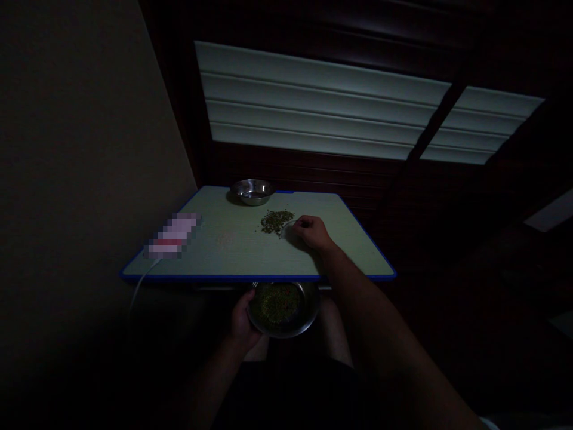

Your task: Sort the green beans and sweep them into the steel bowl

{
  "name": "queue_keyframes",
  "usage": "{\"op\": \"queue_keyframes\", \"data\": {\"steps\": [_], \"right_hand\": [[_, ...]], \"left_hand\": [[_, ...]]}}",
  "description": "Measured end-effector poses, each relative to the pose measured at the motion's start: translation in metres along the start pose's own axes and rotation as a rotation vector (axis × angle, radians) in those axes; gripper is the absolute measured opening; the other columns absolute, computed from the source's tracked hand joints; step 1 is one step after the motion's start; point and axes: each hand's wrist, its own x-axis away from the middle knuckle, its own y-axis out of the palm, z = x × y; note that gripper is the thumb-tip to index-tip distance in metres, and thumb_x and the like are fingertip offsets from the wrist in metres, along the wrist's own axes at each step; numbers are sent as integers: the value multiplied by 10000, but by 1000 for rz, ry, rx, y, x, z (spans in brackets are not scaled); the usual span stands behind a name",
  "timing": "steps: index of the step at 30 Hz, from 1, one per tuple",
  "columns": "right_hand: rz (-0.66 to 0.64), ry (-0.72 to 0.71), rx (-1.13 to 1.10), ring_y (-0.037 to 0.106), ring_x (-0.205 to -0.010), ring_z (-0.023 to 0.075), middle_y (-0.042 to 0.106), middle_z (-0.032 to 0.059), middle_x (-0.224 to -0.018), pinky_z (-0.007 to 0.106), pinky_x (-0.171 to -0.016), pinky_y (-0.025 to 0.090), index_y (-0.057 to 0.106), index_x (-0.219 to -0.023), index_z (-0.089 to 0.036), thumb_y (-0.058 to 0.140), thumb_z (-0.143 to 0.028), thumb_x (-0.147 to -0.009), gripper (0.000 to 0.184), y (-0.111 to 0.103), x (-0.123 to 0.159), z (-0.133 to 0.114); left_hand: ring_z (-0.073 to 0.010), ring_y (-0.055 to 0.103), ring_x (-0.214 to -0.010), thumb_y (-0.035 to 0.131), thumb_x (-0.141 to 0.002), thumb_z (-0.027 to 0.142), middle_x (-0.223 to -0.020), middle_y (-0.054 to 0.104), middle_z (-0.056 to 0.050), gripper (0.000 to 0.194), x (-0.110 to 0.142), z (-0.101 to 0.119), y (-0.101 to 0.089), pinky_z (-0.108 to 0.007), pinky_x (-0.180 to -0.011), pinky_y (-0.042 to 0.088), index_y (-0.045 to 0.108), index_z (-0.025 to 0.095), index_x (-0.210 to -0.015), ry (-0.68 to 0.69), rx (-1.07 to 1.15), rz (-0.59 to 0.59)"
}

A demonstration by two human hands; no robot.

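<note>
My left hand [244, 319] grips the rim of a shiny metal bowl [308, 319], just below the table's front edge and above my lap. Small greenish grains [278, 303] with a few reddish bits cover much of the bowl's inside. On the table, my right hand [312, 232] is closed in a pinch on a thin, pale, see-through piece [289, 230]; its exact kind is too dim to make out. This piece touches or lies right beside the right side of a loose pile of green and brown grains [274, 221].
A second metal bowl [253, 192] stands at the back left of the light, blue-edged table [340, 254]. At the left edge lies a blurred-out pinkish device [174, 235] with a white cable [142, 279] hanging down. A wall rises on the left, and slatted panels [313, 101] stand behind.
</note>
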Motion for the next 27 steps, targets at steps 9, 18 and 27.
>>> {"op": "queue_keyframes", "data": {"steps": [9, 18, 27], "right_hand": [[-41, -8, -28, 454, -553, 104, 559, -10, -590, 238, -542, 353, 601, -628, -155, 591, -331, -598, 179, 0, -1, 3], [-84, -3, -35, 455, -550, 105, 555, -13, -581, 235, -529, 355, 621, -630, -152, 622, -329, -580, 183, -1, 1, 1], [2, -35, 74, 481, -577, 115, 578, -10, -591, 243, -567, 375, 616, -633, -155, 569, -306, -611, 160, 1, -1, 2]], "left_hand": [[-208, 707, -682, 508, -816, 216, -720, 755, -68, 231, 2, 2, 5, -333, -703, 559, 718, 130, -772, -5, 3, 18], [-215, 706, -704, 495, -828, 219, -743, 758, -84, 251, 2, 1, 3, -339, -718, 552, 722, 118, -794, -7, -17, 16], [-237, 712, -735, 536, -790, 229, -732, 757, -67, 202, -1, 0, 0, -396, -819, 541, 717, 140, -806, -14, -21, 9]]}}
